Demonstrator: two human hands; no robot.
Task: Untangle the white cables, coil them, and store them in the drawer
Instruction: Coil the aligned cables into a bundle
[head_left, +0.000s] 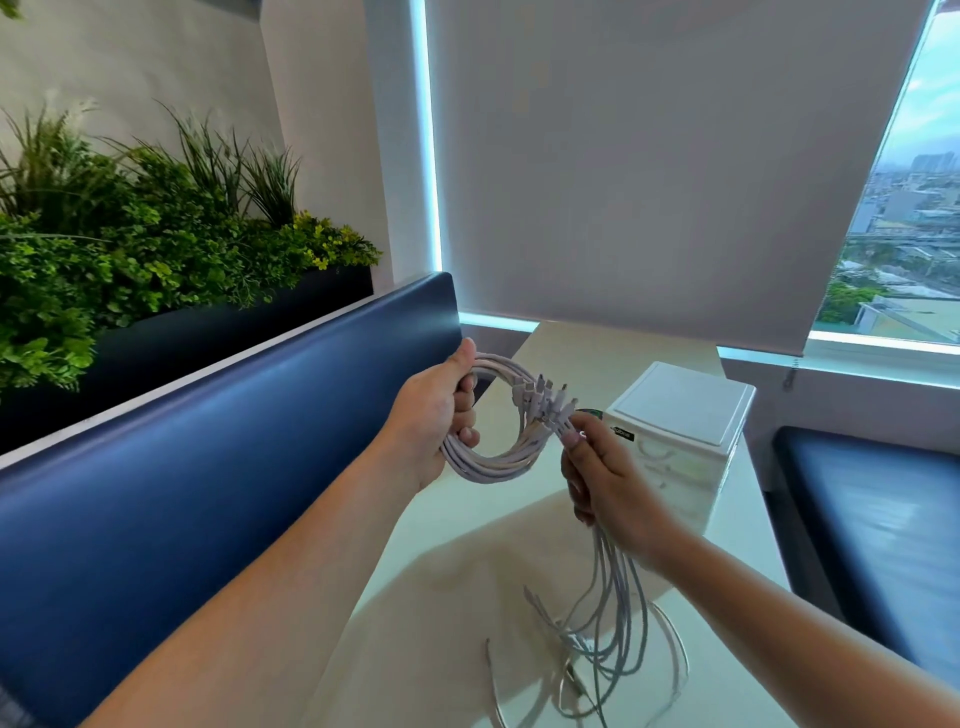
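A bundle of white cables is held up above the table, bent into a loop. My left hand grips the loop's left side, fingers curled round the strands. My right hand holds the same bundle just below a cluster of connector ends that stick up between my hands. Below my right hand the loose cable tails hang down and spread on the table. A small white drawer unit stands on the table just behind my right hand. Its drawer fronts are hard to make out.
The white table runs forward to a window with a lowered blind. A blue padded bench back lines the left side, with a planter of green plants behind it. Another blue seat lies at the right.
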